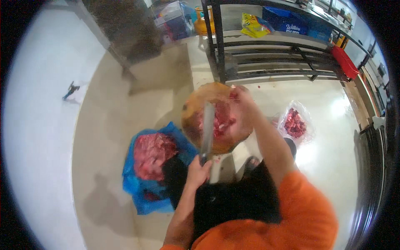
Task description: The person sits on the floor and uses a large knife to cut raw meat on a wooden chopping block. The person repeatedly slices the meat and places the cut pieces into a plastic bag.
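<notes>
My left hand [197, 171] is wrapped round the dark handle of a knife [208, 129]. Its broad, blurred blade points away from me over a round wooden chopping board [189, 102]. Red raw meat [224, 116] lies on the board, partly behind the blade. At the board's far right side, my right hand [245, 102] is closed, with a small piece of red meat [234, 95] at its fingertips; motion smears the fingers.
Left of the board, a large slab of raw meat [152, 155] rests on a blue plastic bag [130, 180]. A clear bag of cut meat [295, 125] sits on the floor at right. Ahead stands a black metal rack [266, 62]; a red tray [345, 62] is at its right end.
</notes>
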Tool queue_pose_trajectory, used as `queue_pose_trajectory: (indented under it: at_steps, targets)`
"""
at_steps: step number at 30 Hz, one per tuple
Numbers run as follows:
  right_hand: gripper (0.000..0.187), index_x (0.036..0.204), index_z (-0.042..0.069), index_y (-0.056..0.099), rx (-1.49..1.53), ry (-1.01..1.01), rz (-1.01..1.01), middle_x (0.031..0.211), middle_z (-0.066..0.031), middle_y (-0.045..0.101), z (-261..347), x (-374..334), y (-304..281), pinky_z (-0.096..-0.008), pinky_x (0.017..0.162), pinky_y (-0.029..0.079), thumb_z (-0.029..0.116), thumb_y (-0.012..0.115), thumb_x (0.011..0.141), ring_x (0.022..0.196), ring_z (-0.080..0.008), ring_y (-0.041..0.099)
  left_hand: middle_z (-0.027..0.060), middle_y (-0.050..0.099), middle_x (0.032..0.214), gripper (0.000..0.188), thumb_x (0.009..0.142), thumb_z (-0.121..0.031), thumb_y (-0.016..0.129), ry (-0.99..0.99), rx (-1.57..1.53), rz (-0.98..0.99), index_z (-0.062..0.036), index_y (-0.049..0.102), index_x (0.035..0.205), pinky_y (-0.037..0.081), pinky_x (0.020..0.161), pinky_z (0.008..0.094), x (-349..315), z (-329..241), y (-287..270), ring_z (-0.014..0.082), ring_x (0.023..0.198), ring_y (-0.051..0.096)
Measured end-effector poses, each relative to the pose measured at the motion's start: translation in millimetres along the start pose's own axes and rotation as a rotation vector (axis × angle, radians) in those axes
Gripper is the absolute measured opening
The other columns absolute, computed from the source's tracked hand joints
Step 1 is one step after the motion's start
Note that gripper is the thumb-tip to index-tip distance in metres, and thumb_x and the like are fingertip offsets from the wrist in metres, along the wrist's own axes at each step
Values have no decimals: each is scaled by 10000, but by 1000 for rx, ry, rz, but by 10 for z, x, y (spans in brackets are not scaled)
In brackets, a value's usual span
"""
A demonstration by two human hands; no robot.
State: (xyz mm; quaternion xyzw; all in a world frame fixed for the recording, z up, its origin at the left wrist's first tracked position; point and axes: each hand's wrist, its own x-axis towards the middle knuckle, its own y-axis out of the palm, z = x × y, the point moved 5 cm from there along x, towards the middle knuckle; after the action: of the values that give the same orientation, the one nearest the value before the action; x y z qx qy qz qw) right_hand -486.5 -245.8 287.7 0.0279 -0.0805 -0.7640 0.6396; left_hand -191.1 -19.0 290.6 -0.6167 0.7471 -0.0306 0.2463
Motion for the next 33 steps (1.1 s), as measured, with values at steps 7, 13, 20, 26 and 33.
queue_pose_trajectory:
  at_steps: [7, 13, 20, 26, 33]
  targets:
    - [206, 986, 31, 643, -367, 72, -97, 909, -140, 656, 108, -620, -448, -376, 757, 505, 176, 562, 864, 807, -236, 630, 94, 600, 721, 244, 894, -176, 614, -33, -60, 130, -24, 529, 1065, 451, 447, 353, 103, -186, 539, 157, 536, 593]
    - [426, 1166, 54, 609, -770, -328, -201, 1036, -169, 648, -347, -1048, -27, -407, 823, 489, 332, 648, 845, 904, -317, 626, 29, 499, 648, 177, 896, -162, 611, -86, -519, -53, -65, 509, 1003, 454, 417, 330, 267, 92, 35, 162, 469, 502]
    - [825, 1375, 138, 474, -1066, -257, -300, 1368, -178, 465, -145, -1352, 714, -516, 1026, 317, 602, 677, 724, 1263, -379, 395, 42, 512, 654, 167, 896, -174, 614, -207, -620, 19, -69, 497, 952, 457, 448, 350, 96, 658, -32, 177, 484, 504]
    - [716, 1334, 186, 529, -1010, -320, -282, 1408, -199, 421, -123, -1377, 846, -573, 1075, 221, 618, 608, 769, 1305, -419, 348, 25, 529, 707, 174, 906, -170, 596, -246, -561, 124, -67, 541, 1034, 435, 474, 303, 53, 541, 608, 145, 534, 498]
    - [573, 1181, 110, 642, -720, -469, -394, 1251, -154, 537, 28, -1387, 829, -476, 1005, 367, 471, 738, 747, 1180, -343, 464, 29, 533, 693, 154, 895, -133, 576, -208, -668, 170, -75, 542, 1034, 436, 456, 308, -36, 222, 682, 144, 491, 488]
